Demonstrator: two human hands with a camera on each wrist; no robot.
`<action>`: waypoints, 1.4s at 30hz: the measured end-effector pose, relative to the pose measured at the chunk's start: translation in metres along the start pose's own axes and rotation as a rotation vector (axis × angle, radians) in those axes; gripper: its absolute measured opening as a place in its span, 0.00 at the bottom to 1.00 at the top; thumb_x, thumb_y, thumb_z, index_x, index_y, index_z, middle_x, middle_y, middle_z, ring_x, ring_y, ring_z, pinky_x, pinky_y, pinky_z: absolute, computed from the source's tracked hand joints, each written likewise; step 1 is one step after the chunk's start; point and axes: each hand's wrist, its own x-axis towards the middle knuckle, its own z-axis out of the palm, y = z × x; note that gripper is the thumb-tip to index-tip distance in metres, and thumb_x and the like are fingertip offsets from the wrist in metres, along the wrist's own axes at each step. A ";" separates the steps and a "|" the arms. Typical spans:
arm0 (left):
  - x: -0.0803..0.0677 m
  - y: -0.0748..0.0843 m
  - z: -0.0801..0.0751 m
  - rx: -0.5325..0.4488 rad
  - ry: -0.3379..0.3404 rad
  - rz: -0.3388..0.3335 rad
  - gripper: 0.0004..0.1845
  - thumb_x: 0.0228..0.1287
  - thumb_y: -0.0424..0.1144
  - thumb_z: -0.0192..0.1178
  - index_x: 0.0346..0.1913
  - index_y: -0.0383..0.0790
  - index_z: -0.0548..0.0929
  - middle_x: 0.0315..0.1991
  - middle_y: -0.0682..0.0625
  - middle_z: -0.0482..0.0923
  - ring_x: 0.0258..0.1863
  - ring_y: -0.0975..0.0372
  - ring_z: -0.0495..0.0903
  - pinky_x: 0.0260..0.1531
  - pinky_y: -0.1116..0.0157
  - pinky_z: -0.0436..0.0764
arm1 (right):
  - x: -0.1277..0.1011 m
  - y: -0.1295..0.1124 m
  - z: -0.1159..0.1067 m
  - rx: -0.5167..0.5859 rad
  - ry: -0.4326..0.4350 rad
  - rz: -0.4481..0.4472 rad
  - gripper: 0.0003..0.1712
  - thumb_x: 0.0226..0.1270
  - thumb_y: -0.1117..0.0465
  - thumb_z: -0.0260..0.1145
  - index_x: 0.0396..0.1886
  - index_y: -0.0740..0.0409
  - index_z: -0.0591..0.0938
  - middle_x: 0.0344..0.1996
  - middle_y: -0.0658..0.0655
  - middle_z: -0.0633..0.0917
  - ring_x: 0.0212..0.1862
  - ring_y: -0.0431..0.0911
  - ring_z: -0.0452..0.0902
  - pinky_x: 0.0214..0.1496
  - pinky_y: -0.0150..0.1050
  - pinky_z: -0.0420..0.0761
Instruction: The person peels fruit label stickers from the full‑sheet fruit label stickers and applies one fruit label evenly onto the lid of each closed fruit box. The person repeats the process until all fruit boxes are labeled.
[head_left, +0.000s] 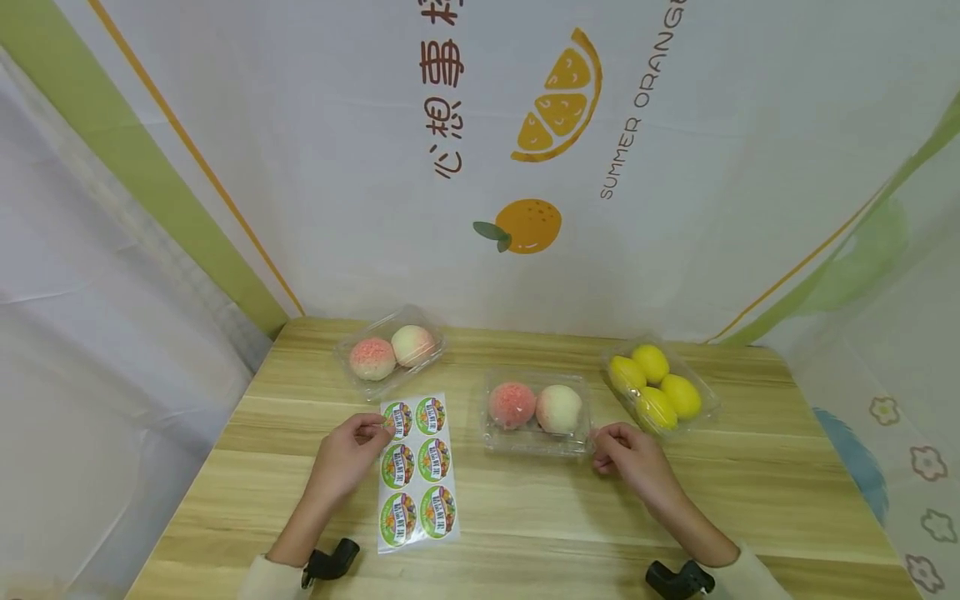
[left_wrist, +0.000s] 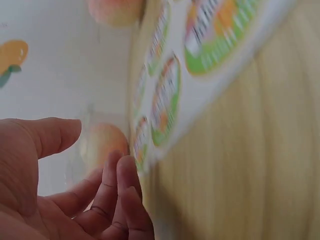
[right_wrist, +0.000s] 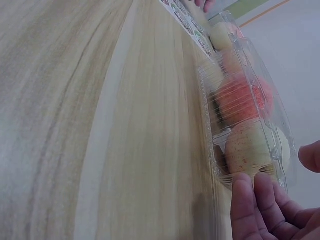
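Left hand: the left hand (head_left: pixel 347 454) lies at nine o'clock of the sticker sheet (head_left: pixel 417 473), its fingertips curled at the sheet's top-left sticker (head_left: pixel 398 420); it seems to pinch that sticker's edge, though the left wrist view is too blurred to be sure.
Right hand: the right hand (head_left: pixel 632 459) rests at four o'clock of the near peach box (head_left: pixel 537 412), fingers curled and touching the clear shell's corner (the thumb stands apart in the right wrist view).
Sticker risk: a sticker peeled too fast could tear or fold onto itself, or lift the whole sheet, since nothing pins it down.
Box risk: pressure on the corner could slide the light box across the table (head_left: pixel 525 533).
Other boxes: a second peach box (head_left: pixel 390 350) at eleven o'clock, a lemon box (head_left: pixel 660 387) at two o'clock.
Writing: the backdrop (head_left: pixel 480 150) reads "SUMMER ORANGE" beside Chinese characters; the sticker print is unreadable.
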 end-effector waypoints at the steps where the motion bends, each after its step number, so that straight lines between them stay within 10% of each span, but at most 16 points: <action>1: 0.001 -0.003 -0.002 0.015 0.005 -0.001 0.22 0.78 0.45 0.69 0.62 0.31 0.86 0.47 0.45 0.89 0.51 0.49 0.88 0.49 0.53 0.85 | 0.000 0.000 0.000 -0.002 0.002 0.002 0.16 0.83 0.57 0.68 0.49 0.70 0.84 0.32 0.57 0.87 0.37 0.49 0.87 0.40 0.38 0.89; 20: 0.033 -0.007 -0.004 0.314 -0.011 -0.030 0.35 0.70 0.57 0.73 0.56 0.23 0.85 0.43 0.41 0.89 0.36 0.53 0.86 0.32 0.55 0.82 | 0.002 0.000 0.001 0.012 -0.017 0.000 0.17 0.84 0.56 0.67 0.49 0.70 0.84 0.33 0.58 0.86 0.37 0.48 0.86 0.41 0.37 0.89; 27: 0.039 -0.003 0.000 0.336 -0.019 -0.059 0.26 0.66 0.56 0.76 0.36 0.33 0.85 0.28 0.47 0.79 0.23 0.58 0.71 0.20 0.63 0.68 | 0.002 -0.002 -0.001 0.031 -0.012 0.008 0.16 0.84 0.58 0.66 0.49 0.71 0.83 0.33 0.59 0.86 0.37 0.49 0.86 0.41 0.37 0.89; 42: 0.039 -0.006 0.000 0.270 -0.002 -0.053 0.37 0.64 0.47 0.78 0.63 0.20 0.78 0.44 0.37 0.83 0.38 0.49 0.82 0.34 0.54 0.81 | 0.002 -0.004 -0.003 0.035 -0.020 0.013 0.16 0.85 0.57 0.66 0.49 0.70 0.83 0.32 0.58 0.86 0.37 0.49 0.86 0.41 0.37 0.89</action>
